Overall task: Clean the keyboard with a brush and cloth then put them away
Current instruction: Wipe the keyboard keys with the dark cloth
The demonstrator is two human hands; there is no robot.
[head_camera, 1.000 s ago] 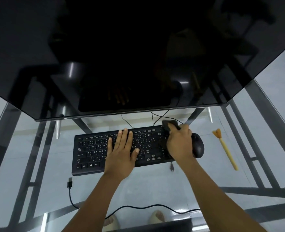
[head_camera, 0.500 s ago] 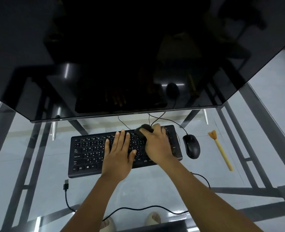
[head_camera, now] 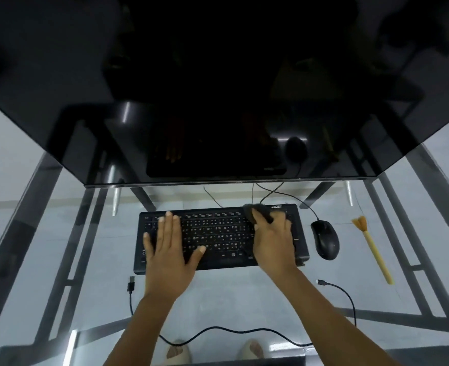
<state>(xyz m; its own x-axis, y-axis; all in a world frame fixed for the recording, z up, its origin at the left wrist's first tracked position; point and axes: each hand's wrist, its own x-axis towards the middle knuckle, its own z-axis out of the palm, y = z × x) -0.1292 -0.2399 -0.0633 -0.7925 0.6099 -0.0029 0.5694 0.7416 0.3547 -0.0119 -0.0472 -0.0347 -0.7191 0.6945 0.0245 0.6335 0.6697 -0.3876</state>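
Glass-topped and steel-framed, the desk (head_camera: pixel 244 294) carried a dark monitor (head_camera: pixel 218 88) that filled the upper view as I watched the wiping stage under way. From where I sat, the right hand (head_camera: pixel 272 241) gripped a dark cloth (head_camera: pixel 255 211), fingers curled over it at the keyboard's far edge, right of centre. Half a second earlier that hand and cloth had been nearer the middle of the keys, and a second earlier over the right end beside the mouse, so the cloth was sweeping back and forth along the top rows. The left hand (head_camera: pixel 172 247) lay flat, fingers straight and spread, pressing the keyboard (head_camera: pixel 218 233) down; it had slid toward the left end compared with the earlier frames. I judged the brushing finished and the wipe partly done, with the putting away not yet begun.

Just right of the keyboard sat a black mouse (head_camera: pixel 325 239), its cord running back under the monitor. Further right, well apart from both hands, the brush (head_camera: pixel 371 247) lay on the glass, bristles pointing away. A loose black cable (head_camera: pixel 231 331) curled along the near edge, plugs free at both ends, close enough to snag a forearm. The mouse stood closest to the cloth's rightward sweep.
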